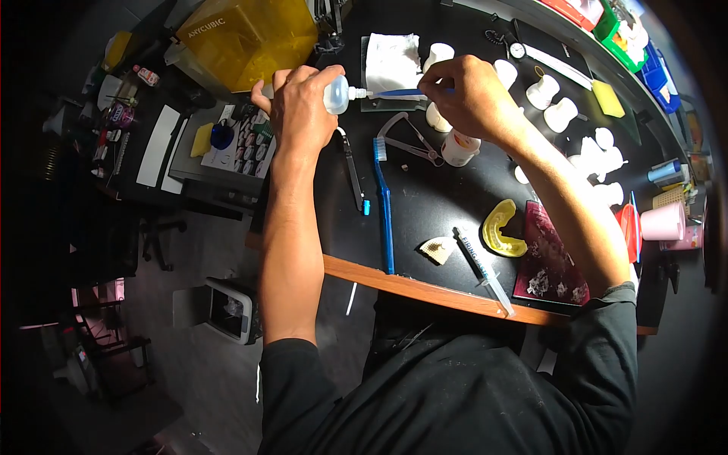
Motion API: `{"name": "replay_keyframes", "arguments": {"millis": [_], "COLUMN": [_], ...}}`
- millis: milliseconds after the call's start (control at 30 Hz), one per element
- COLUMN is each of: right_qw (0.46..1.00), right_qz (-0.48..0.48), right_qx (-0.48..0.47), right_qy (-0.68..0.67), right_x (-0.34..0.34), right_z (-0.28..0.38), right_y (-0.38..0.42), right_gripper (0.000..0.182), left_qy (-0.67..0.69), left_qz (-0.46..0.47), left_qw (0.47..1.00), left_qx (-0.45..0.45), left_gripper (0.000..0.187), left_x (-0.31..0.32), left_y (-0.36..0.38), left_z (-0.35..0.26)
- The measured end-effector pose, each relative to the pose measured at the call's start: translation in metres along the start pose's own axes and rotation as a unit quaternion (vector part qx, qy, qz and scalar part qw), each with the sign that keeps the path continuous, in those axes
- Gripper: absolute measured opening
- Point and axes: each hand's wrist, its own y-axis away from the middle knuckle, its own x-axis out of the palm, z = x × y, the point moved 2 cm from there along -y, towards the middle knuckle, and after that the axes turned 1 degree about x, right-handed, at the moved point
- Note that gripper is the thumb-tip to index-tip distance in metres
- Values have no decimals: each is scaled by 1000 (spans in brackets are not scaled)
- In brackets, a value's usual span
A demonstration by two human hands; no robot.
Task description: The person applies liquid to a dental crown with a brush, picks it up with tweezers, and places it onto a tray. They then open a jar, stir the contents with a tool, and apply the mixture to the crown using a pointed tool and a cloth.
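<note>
I see both hands raised over the far part of the black desk, toward twelve o'clock in the view. The left hand wraps around a small clear bottle, its grip closed on the body with the white nozzle pointing toward three o'clock. The right hand pinches a thin blue brush, fingers tight on the handle, and the brush tip meets the bottle's nozzle between the two hands.

Just behind the brush, at twelve o'clock from it, lies a white cloth. Under the hands, at six o'clock, a blue toothbrush lies lengthwise on the desk, with a dark pen-like tool beside it at nine o'clock and metal calipers at two o'clock of it. A white cup stands just below the right wrist.

Nearer the desk edge, at five o'clock, I make out a yellow tray, a syringe and a dark red slab. Several white plaster casts sit at two o'clock. A yellow printer hood stands at eleven o'clock, off the left hand.
</note>
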Motion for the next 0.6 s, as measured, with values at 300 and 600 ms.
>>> {"name": "replay_keyframes", "arguments": {"millis": [300, 600], "right_qw": [1000, 1000], "right_qz": [15, 10], "right_qx": [18, 19], "right_qy": [-6, -6], "right_x": [0, 0], "right_z": [2, 6], "right_y": [1, 2], "right_gripper": [21, 22], "left_qy": [5, 36], "left_qz": [-9, 0], "left_qw": [1000, 999], "left_qx": [7, -5], "left_gripper": [40, 49], "left_x": [1, 2], "left_y": [1, 0], "left_z": [2, 2]}}
